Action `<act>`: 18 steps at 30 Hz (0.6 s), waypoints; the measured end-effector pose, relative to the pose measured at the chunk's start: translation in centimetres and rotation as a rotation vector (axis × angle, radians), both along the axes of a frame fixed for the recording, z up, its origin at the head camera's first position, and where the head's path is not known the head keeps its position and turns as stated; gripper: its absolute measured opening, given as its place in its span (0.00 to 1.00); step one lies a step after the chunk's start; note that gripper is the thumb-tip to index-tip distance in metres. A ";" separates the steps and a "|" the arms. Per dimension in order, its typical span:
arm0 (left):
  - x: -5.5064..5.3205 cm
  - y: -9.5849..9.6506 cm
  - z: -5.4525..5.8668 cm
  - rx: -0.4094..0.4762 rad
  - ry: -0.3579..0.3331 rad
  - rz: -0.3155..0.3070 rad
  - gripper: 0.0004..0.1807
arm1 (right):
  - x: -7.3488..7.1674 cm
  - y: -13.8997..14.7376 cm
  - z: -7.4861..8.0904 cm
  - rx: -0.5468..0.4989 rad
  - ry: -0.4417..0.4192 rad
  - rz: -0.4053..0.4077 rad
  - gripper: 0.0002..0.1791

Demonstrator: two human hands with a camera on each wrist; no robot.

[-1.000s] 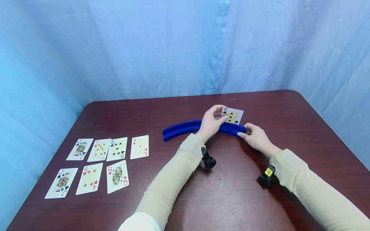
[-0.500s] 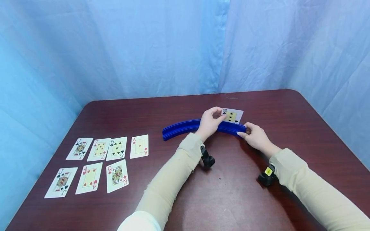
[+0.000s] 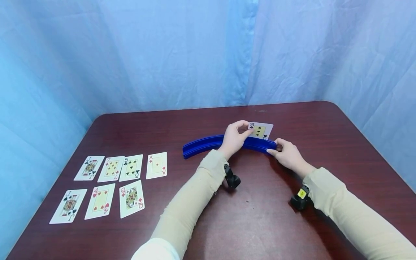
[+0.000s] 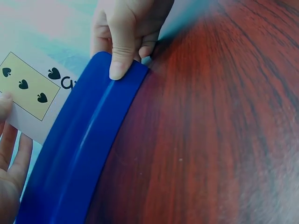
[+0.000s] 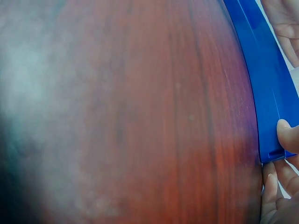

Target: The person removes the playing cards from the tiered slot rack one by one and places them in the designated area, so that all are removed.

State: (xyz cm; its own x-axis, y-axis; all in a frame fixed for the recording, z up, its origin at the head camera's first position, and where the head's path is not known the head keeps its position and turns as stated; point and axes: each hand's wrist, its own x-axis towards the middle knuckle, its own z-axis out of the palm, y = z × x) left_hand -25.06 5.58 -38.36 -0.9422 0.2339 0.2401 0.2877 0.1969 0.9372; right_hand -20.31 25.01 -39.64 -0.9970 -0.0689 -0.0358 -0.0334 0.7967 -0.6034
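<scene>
A curved blue card rack (image 3: 203, 144) (image 4: 77, 154) lies on the table in front of me. My left hand (image 3: 233, 140) pinches a three of spades (image 3: 261, 130) (image 4: 35, 95) by its left side, thumb on its face. The card leans upright, its lower edge at the rack's groove. My right hand (image 3: 289, 155) grips the right end of the rack, thumb on top and fingers behind, as the right wrist view shows with the thumb (image 5: 287, 135) on the blue plastic.
Several playing cards lie face up in two rows at the left, among them an ace of diamonds (image 3: 157, 165), a five of clubs (image 3: 131, 168) and a queen of diamonds (image 3: 131, 198). A blue curtain (image 3: 175, 54) hangs behind the dark wooden table (image 3: 260, 220).
My left hand and the three of spades have shifted slightly to the left and down along the rack. The right hand has kept its grip on the rack's end.
</scene>
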 end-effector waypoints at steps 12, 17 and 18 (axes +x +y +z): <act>0.2 -2.9 3.3 0.094 0.017 0.181 0.08 | 0.0 -0.1 0.2 0.003 0.006 0.018 0.10; 1.0 -4.7 4.7 0.067 0.054 0.168 0.09 | -0.1 -0.2 0.3 0.007 0.004 0.022 0.11; 1.2 -5.1 4.9 0.059 0.058 0.165 0.09 | -0.1 -0.2 0.3 0.007 0.005 0.023 0.11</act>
